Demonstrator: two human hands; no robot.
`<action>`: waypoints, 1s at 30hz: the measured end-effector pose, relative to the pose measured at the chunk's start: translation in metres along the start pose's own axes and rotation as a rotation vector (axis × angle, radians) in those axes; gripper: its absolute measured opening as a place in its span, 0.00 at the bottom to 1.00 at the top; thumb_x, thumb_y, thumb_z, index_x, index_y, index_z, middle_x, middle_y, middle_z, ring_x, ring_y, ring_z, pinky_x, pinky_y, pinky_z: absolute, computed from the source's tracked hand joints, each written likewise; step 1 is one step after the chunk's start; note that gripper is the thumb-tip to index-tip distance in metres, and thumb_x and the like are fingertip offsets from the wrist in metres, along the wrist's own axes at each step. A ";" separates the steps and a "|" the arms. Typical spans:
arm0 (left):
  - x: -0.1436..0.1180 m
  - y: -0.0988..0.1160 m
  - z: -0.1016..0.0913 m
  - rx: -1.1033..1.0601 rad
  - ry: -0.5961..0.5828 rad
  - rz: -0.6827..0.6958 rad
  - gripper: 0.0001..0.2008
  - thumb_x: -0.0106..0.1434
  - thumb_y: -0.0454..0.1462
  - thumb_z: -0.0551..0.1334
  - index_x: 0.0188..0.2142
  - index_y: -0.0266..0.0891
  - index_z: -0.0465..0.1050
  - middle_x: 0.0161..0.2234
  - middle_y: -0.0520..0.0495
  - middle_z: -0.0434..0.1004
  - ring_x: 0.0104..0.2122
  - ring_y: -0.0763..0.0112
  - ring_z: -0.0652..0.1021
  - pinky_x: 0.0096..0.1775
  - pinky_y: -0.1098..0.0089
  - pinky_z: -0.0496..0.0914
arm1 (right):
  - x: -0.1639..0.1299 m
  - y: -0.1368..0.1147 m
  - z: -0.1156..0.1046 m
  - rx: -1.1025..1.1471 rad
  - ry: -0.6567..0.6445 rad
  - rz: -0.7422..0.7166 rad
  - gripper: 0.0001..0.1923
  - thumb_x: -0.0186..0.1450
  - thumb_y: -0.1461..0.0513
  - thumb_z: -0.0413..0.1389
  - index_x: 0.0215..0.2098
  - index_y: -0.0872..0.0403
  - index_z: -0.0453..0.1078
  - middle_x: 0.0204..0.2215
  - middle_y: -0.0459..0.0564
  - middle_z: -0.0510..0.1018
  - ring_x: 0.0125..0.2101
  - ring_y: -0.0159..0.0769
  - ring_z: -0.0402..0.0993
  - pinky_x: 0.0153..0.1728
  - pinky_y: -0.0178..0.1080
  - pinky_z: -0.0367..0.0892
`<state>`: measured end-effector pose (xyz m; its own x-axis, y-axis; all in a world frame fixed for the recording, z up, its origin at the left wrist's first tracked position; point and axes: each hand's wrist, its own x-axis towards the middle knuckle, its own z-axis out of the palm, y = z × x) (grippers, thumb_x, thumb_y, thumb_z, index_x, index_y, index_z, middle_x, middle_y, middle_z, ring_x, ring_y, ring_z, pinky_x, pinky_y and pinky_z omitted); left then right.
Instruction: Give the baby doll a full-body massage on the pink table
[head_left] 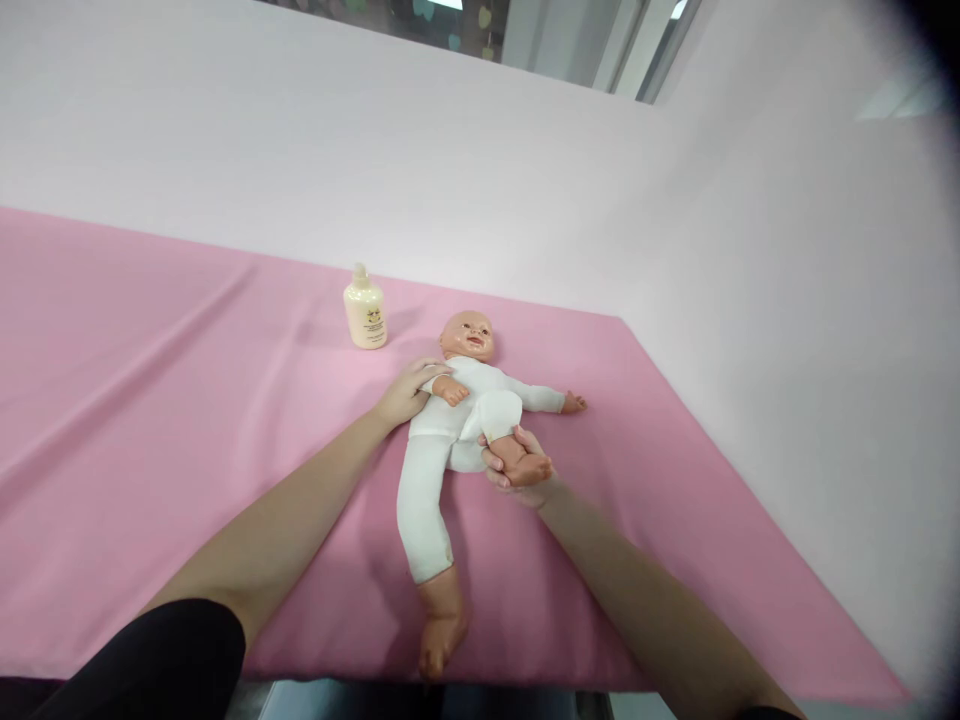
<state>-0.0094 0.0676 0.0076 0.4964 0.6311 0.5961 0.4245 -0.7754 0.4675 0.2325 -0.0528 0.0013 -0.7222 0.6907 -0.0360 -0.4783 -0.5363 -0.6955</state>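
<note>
Two bare hands are working on a baby doll (450,440) that is lying on its back on the pink cloth (150,380) covering the tabletop, right of centre. Going from the left, a cream lotion bottle (364,314) is standing upright at the far side, just left of the doll's head and apart from it, seemingly parked within easy reach. Next, the left hand (409,390) is lying flat and spread, palm down, on the doll's shoulder and upper chest, apparently pressing lightly so the body is not sliding on the cloth. The doll is wearing a white suit; one leg is stretching straight toward the near edge, its bare foot (439,640) hanging just past the cloth's edge. The other leg is being bent up at the knee, because the right hand (517,470) is cupping the bare foot from beneath, fingers curled around the sole and heel in a loose hold. Farther right, the doll's outstretched arm (551,402) is resting on the cloth, and a pale wall (787,300) is rising behind and to the right
</note>
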 end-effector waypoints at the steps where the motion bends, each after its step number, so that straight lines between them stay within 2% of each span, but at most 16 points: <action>1: 0.000 0.000 0.000 0.001 -0.001 -0.009 0.30 0.50 0.22 0.50 0.51 0.40 0.71 0.50 0.45 0.71 0.52 0.65 0.70 0.57 0.59 0.64 | 0.000 0.000 0.001 0.001 -0.002 0.001 0.23 0.67 0.47 0.42 0.42 0.56 0.65 0.23 0.44 0.65 0.17 0.27 0.61 0.12 0.28 0.51; 5: 0.000 -0.003 0.001 0.018 0.003 -0.034 0.28 0.53 0.24 0.51 0.52 0.39 0.70 0.51 0.44 0.71 0.52 0.64 0.70 0.57 0.58 0.63 | 0.000 0.001 0.005 -0.009 0.028 0.006 0.21 0.65 0.45 0.45 0.40 0.55 0.63 0.23 0.42 0.64 0.17 0.27 0.61 0.13 0.30 0.53; 12: 0.000 -0.005 0.002 0.016 0.001 -0.002 0.29 0.51 0.23 0.50 0.52 0.39 0.71 0.50 0.44 0.71 0.52 0.64 0.70 0.57 0.59 0.63 | 0.001 0.002 0.005 -0.024 0.051 -0.006 0.22 0.67 0.45 0.43 0.39 0.54 0.62 0.22 0.41 0.63 0.16 0.26 0.61 0.16 0.30 0.55; 17: 0.000 -0.003 0.001 0.020 -0.002 -0.008 0.30 0.50 0.23 0.50 0.51 0.39 0.71 0.50 0.44 0.71 0.52 0.64 0.70 0.57 0.58 0.63 | 0.000 0.002 0.008 -0.009 0.063 -0.017 0.22 0.66 0.45 0.45 0.39 0.55 0.64 0.22 0.41 0.64 0.17 0.27 0.62 0.17 0.30 0.55; 30: 0.000 -0.005 0.002 0.003 -0.010 -0.022 0.29 0.51 0.24 0.50 0.52 0.40 0.71 0.50 0.44 0.71 0.52 0.64 0.70 0.57 0.58 0.62 | 0.000 0.001 0.009 0.000 0.081 -0.012 0.24 0.70 0.46 0.36 0.40 0.56 0.63 0.22 0.41 0.64 0.17 0.26 0.61 0.17 0.29 0.57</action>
<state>-0.0103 0.0717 0.0039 0.4946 0.6480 0.5792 0.4373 -0.7614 0.4785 0.2273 -0.0580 0.0069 -0.6737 0.7341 -0.0852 -0.4869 -0.5277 -0.6960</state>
